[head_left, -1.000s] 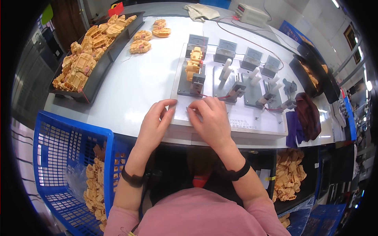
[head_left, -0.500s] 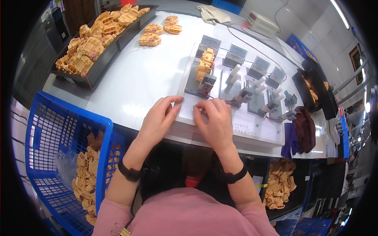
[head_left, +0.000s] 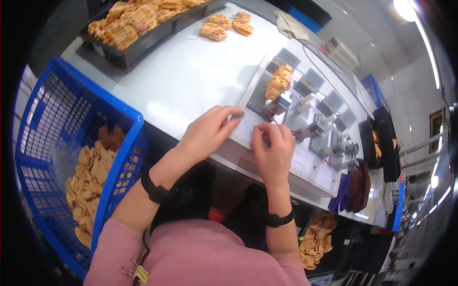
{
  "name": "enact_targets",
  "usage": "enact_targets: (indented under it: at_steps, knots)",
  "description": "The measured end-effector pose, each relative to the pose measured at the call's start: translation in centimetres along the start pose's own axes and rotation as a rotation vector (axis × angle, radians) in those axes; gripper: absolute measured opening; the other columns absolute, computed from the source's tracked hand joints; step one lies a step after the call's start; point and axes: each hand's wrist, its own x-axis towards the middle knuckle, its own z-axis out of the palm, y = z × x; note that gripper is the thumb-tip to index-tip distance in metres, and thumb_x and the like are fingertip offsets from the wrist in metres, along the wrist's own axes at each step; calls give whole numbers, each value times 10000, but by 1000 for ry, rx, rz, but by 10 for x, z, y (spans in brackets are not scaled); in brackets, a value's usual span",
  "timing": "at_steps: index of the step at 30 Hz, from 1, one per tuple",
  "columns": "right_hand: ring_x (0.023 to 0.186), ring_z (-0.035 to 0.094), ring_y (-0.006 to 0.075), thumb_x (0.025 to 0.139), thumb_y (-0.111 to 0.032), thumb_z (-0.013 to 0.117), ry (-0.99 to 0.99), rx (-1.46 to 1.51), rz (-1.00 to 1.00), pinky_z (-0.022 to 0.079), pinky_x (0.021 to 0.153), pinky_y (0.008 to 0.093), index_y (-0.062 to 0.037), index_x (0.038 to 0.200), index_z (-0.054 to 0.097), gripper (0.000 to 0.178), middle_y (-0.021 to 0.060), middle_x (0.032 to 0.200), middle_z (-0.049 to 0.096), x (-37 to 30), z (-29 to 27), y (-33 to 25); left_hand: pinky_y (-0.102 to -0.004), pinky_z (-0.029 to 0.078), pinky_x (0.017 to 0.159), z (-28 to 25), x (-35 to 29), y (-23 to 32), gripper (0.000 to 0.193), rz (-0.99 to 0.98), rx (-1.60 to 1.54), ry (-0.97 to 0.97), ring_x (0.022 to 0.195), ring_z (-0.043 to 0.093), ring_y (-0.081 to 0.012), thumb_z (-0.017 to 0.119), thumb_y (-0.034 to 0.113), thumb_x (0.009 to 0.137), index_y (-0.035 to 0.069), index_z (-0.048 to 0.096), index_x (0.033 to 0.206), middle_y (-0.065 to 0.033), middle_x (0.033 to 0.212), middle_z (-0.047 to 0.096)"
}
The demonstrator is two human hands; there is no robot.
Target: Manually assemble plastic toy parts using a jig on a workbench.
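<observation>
My left hand (head_left: 207, 131) is at the left front corner of a white test board (head_left: 247, 125), thumb and forefinger bent toward each other in a near pinch. Just right of it, my right hand (head_left: 275, 151) curls over the board's front with its fingers closed. Whatever either hand holds is too small or hidden to make out. Beyond them, a yellow-orange plastic part (head_left: 279, 82) stands in the leftmost fixture, behind a dark clamp block (head_left: 277, 105) with a red wire. A meter (head_left: 285, 58) sits behind that part.
More meters, white posts and clamps (head_left: 312, 129) line the board to the right. A black tray (head_left: 129, 59) of yellow parts is at the far left, with several loose parts (head_left: 213, 28) beside it. A blue basket (head_left: 133, 125) with parts stands left; purple and maroon cloths (head_left: 359, 187) lie right.
The whole view has turned and shifted, so the board and fixtures appear farther right and tilted. Both hands keep nearly the same place at the board's front left.
</observation>
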Motion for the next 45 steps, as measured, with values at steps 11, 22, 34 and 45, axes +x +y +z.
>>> enact_targets:
  at_steps: [11,22,34,45]
  knots:
    - [758,534,208,831,-117,683,-83,-10,72,401,763,339,-55,865,633,87,39,768,562,-2,-1,-5,-330,486,802,13,-1,-15,246,75,-15,112,880,602,-246,548,155,927,68,600,1152,-120,1034,623]
    - [748,527,207,842,-106,677,-100,12,97,405,748,332,-43,861,633,79,47,766,557,-1,-2,-6,-346,489,838,10,0,-15,242,67,-15,78,953,611,-270,547,156,930,64,592,1149,-120,1075,631]
    - [768,550,252,857,-115,659,-89,71,106,401,755,351,-41,870,638,79,79,786,572,2,-2,0,-280,455,688,5,0,-6,260,17,-38,45,694,517,-149,566,154,930,50,609,1164,-92,929,596]
    - [829,513,156,854,-113,709,219,521,271,449,764,300,-28,1162,507,378,73,964,543,3,-6,3,-258,455,713,-8,8,12,292,37,164,-9,730,497,-126,614,137,905,68,609,1189,-67,924,570]
